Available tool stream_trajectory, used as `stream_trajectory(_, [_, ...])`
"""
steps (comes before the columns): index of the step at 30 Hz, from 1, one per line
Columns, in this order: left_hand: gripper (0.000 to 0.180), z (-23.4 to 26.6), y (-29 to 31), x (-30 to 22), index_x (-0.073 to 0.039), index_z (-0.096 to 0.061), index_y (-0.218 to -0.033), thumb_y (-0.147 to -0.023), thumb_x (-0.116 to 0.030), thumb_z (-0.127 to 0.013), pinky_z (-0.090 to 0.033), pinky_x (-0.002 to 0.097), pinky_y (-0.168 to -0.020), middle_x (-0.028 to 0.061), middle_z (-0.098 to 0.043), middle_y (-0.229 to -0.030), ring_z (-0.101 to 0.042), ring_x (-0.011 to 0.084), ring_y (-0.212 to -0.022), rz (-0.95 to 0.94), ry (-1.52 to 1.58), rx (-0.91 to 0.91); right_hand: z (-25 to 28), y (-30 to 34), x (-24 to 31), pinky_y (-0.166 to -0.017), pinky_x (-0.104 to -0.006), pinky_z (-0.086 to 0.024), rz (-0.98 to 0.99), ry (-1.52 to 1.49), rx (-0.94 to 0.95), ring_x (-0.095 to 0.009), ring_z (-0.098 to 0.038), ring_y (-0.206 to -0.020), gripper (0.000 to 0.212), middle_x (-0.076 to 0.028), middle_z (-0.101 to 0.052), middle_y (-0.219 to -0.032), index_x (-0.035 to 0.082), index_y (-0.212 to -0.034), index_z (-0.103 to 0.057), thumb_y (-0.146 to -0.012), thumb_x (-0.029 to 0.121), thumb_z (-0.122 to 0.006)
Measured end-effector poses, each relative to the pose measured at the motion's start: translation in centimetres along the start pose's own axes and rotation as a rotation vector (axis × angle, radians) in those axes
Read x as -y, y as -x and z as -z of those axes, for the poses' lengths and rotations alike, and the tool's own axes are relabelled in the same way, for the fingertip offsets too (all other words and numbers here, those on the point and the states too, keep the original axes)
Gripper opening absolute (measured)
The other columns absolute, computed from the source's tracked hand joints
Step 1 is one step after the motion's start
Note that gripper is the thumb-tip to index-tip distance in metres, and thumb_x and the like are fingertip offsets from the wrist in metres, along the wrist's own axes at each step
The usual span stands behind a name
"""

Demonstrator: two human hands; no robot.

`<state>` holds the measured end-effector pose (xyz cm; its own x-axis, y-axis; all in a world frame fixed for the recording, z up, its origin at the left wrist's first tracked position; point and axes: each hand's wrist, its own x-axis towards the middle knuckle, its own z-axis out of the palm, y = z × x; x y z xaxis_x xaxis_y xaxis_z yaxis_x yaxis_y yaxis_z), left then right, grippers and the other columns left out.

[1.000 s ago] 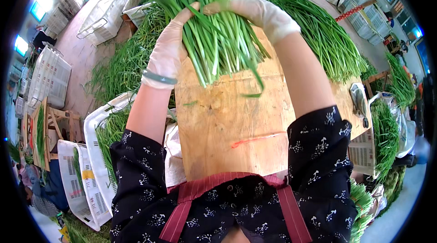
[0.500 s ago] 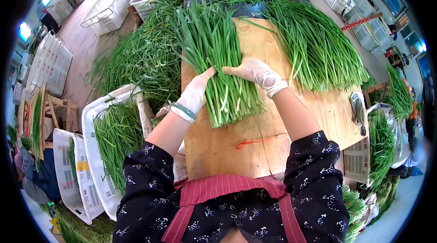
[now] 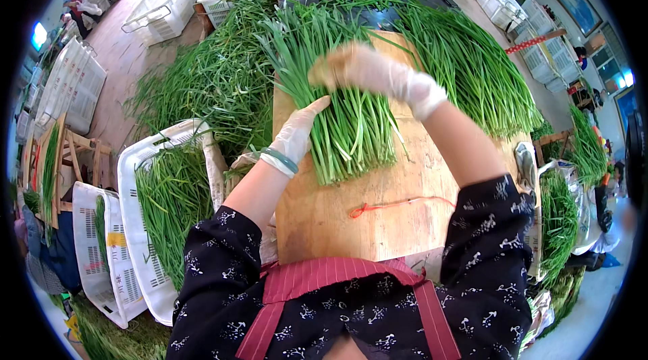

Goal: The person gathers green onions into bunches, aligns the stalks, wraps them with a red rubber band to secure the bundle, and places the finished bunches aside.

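A thick bundle of garlic chives (image 3: 354,127) lies on the wooden board (image 3: 331,232), its pale cut ends toward me. My left hand (image 3: 300,127), in a thin white glove, is closed round the bundle's left side, thumb on top and the other fingers hidden. Above the middle of the bundle is my right hand (image 3: 368,70), gloved too; motion smears its fingers, so whether they hold anything cannot be made out. A red tie (image 3: 398,205) lies on the board nearer me.
A wide pile of chives (image 3: 466,63) covers the board's right side. Loose leaves (image 3: 209,83) heap up on the left. White plastic crates (image 3: 131,215) stand at the left, one holding chives. A grey object (image 3: 525,164) sits at the board's right edge.
My right hand has lifted off the bundle's side and moved up over it. The left hand stays at the left side. The stems have spread wider toward the right.
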<state>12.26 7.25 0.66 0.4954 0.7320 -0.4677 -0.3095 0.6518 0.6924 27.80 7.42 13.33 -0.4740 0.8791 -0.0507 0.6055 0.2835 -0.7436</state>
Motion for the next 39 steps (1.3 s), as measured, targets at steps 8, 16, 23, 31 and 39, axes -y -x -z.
stream_trajectory(8, [0.037, -1.4, 1.5, -0.5, -0.002, -0.052, -0.117, -0.085, -0.016, -0.06, -0.05, 0.0359, -0.082, 0.01, -0.061, -0.108, -0.06, 0.0236, -0.094, 0.018, 0.059, 0.012, 4.9, -1.9, -2.3, -0.085, -0.0283, -0.045, -0.199, -0.229, -0.393, -0.015, -0.059, -0.092, 0.06, -0.009, -0.06, -0.108, 0.005, -0.133, -0.037, -0.087, 0.039, -0.052])
stream_trajectory(16, [0.038, -0.5, -0.1, 0.1, -0.001, -0.05, -0.117, -0.084, -0.016, -0.061, -0.05, 0.0411, -0.083, 0.0135, -0.059, -0.109, -0.059, 0.0275, -0.096, 0.053, 0.123, 0.043, 1.7, 8.6, -11.3, -0.072, -0.0378, -0.052, -0.964, -0.231, -0.06, -0.024, -0.064, -0.074, 0.071, -0.015, -0.065, -0.087, -0.002, -0.108, -0.055, -0.084, 0.064, -0.038])
stream_trajectory(23, [0.037, -1.2, 0.1, -0.1, -0.002, -0.052, -0.115, -0.084, -0.019, -0.062, -0.051, 0.0375, -0.082, 0.0109, -0.06, -0.108, -0.061, 0.0252, -0.091, 0.014, 0.038, 0.009, -3.2, 5.5, -7.6, -0.092, -0.0346, -0.043, -0.657, -0.661, -0.119, -0.022, -0.054, -0.106, 0.073, -0.015, -0.053, -0.121, 0.0, -0.124, -0.046, -0.078, 0.057, -0.054])
stream_trajectory(31, [0.031, -1.9, -0.6, 0.6, -0.004, -0.056, -0.109, -0.085, -0.023, -0.061, -0.051, 0.0334, -0.078, 0.0078, -0.062, -0.103, -0.062, 0.0206, -0.086, 0.0, 0.115, 0.019, -4.9, 4.7, -5.3, -0.087, -0.0297, -0.046, -0.548, -0.758, -0.133, -0.018, -0.059, -0.097, 0.068, -0.011, -0.062, -0.108, 0.003, -0.115, -0.055, -0.068, 0.05, -0.072])
stream_trajectory(39, [0.045, -3.7, 2.8, 0.5, -0.01, -0.049, -0.12, -0.082, -0.029, -0.065, -0.048, 0.0339, -0.087, 0.0066, -0.058, -0.113, -0.057, 0.0203, -0.098, -0.03, 0.033, 0.127, -5.8, 6.9, -4.9, -0.076, -0.0313, -0.051, -0.543, -1.029, -0.184, -0.019, -0.064, -0.082, 0.053, -0.01, -0.065, -0.099, 0.007, -0.109, -0.06, -0.069, 0.04, -0.074])
